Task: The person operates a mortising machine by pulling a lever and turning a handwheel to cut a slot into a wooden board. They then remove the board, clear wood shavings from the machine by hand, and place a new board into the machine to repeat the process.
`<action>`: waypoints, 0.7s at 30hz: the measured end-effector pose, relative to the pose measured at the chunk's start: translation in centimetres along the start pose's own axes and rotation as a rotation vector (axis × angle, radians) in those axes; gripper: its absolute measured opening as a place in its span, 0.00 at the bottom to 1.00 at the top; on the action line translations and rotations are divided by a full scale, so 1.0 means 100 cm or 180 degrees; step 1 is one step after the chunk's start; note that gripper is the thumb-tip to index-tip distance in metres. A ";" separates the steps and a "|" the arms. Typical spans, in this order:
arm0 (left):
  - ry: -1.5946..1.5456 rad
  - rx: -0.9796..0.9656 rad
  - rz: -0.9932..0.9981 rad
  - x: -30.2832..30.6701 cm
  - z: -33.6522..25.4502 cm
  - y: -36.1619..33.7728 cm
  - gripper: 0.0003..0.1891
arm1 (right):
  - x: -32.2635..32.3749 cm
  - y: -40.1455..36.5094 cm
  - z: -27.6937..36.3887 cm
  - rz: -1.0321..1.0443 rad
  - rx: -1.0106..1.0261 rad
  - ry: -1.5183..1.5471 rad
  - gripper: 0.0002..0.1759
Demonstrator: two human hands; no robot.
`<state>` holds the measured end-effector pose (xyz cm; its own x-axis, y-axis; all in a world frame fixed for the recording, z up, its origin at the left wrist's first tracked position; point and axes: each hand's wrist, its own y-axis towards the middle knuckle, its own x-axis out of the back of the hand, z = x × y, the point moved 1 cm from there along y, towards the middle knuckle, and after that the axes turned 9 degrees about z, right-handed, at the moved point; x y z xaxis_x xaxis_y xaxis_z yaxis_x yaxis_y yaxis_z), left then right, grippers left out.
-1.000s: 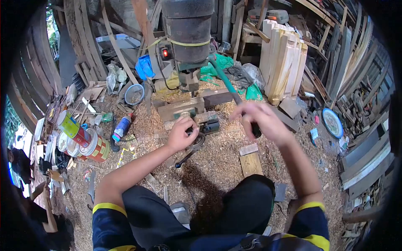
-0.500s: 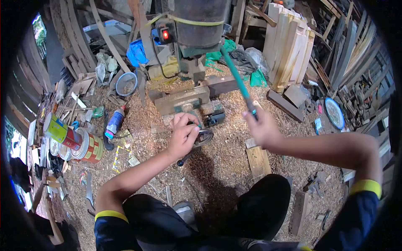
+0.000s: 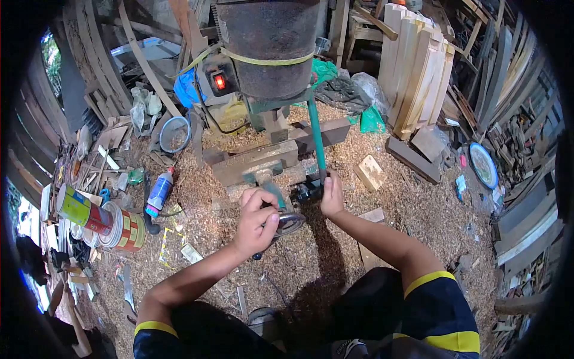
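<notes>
My left hand (image 3: pixel 257 221) is closed on the rim of a metal handwheel (image 3: pixel 289 224) at the front of the machine. My right hand (image 3: pixel 332 194) grips the lower end of a green lever (image 3: pixel 315 128), which slants down from the machine's dark round housing (image 3: pixel 266 48). Under the housing, a wooden workpiece (image 3: pixel 257 164) sits at the vise, whose green metal part (image 3: pixel 274 190) shows just beyond my left hand. A black fitting (image 3: pixel 306 190) lies between my hands.
Wood shavings (image 3: pixel 197 209) cover the floor. A loose wood block (image 3: pixel 371 173) lies right of the lever. Stacked boards (image 3: pixel 417 72) stand at the back right. Paint cans (image 3: pixel 128 224) and a blue bottle (image 3: pixel 159 191) are at left. A red light (image 3: pixel 220 81) glows on the switch box.
My right hand has moved left and down, bringing the lever to a steeper angle. My left hand stays at the wheel. The camera view has shifted slightly.
</notes>
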<state>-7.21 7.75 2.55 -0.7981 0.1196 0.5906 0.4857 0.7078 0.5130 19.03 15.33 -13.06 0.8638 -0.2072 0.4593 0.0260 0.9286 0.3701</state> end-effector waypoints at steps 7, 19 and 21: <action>-0.0108 -0.0067 0.0021 0.000 -0.003 0.000 0.12 | 0.009 -0.001 0.020 0.0125 0.0162 -0.0204 0.22; 0.0318 0.0077 -0.0014 0.001 -0.013 -0.006 0.15 | 0.199 -0.016 0.246 0.0779 0.0938 0.1214 0.22; 0.0401 0.0076 0.0091 0.002 -0.014 -0.008 0.15 | 0.234 0.016 0.276 0.1050 0.1547 0.1403 0.27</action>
<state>-7.26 6.26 3.11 -0.7322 0.0526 0.6791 0.4976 0.7220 0.4807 25.38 3.48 20.62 0.9130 0.2975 0.2792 -0.4079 0.6588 0.6322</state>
